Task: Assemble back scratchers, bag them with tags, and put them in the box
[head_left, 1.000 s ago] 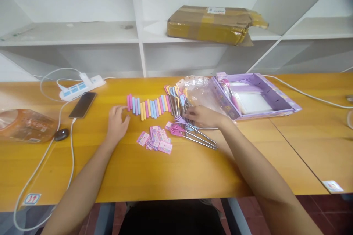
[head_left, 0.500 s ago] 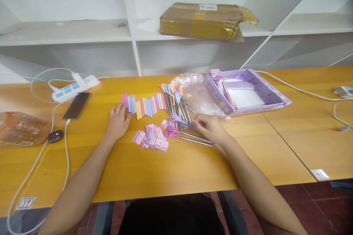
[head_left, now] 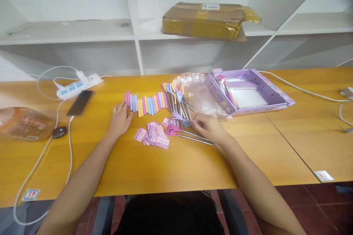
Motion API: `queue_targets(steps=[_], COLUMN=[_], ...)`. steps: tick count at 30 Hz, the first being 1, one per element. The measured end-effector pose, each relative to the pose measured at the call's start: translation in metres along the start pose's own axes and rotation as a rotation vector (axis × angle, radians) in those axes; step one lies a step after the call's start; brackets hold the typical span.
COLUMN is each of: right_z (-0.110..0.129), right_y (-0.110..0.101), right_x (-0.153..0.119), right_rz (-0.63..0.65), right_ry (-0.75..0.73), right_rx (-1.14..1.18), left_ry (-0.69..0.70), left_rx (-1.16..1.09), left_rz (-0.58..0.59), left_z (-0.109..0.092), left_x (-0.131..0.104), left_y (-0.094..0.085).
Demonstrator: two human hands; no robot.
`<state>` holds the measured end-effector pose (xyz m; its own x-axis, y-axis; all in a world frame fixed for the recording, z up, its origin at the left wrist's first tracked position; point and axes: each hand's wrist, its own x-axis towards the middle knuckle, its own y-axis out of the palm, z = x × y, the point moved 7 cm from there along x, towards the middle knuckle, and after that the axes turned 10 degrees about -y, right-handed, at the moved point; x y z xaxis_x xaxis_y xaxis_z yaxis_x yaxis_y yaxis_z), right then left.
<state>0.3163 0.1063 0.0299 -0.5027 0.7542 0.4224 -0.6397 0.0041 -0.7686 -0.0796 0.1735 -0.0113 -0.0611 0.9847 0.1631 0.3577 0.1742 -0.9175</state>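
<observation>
My left hand rests on the table with its fingers apart, at the left end of a row of pink, blue, purple and yellow sticks. My right hand has its fingers curled over the rod of a purple hand-shaped scratcher; its fingertips are partly hidden. Just below it lie pink scratchers with metal rods. More scratchers are piled between the sticks and a clear plastic bag. Small pink cards form a loose heap between my hands.
A purple box holds scratchers at the right. At the left are a power strip, a phone, a dark mouse, cables and an orange bag. A taped carton sits on the shelf.
The view has shifted slightly. Both hands keep nearly the same places beside the sticks and scratchers.
</observation>
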Motion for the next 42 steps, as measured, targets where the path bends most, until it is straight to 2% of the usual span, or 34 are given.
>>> queue_targets(steps=[10, 17, 24, 30, 33, 37, 42], right_z=[0.004, 0.017, 0.030, 0.043, 0.047, 0.036, 0.025], right_y=[0.001, 0.010, 0.025, 0.034, 0.036, 0.031, 0.034], right_x=[0.002, -0.002, -0.001, 0.000, 0.001, 0.002, -0.002], right_rz=[0.032, 0.225, 0.365, 0.364, 0.344, 0.268, 0.309], right_ry=[-0.009, -0.088, -0.164, -0.239, -0.247, -0.190, -0.202], right_rx=[0.001, 0.086, 0.010, -0.127, -0.148, -0.287, -0.355], left_ry=[0.012, 0.010, -0.124, -0.133, -0.183, -0.293, -0.337], left_rx=[-0.023, -0.049, 0.096, 0.169, 0.246, 0.236, 0.156], left_rz=[-0.009, -0.078, -0.168, -0.113, -0.082, 0.043, 0.131], left_z=[0.001, -0.004, 0.011, 0.008, 0.007, 0.014, 0.017], left_x=[0.000, 0.000, 0.001, -0.002, -0.005, -0.009, -0.015], left_y=[0.001, -0.006, -0.023, -0.023, -0.025, -0.028, -0.033])
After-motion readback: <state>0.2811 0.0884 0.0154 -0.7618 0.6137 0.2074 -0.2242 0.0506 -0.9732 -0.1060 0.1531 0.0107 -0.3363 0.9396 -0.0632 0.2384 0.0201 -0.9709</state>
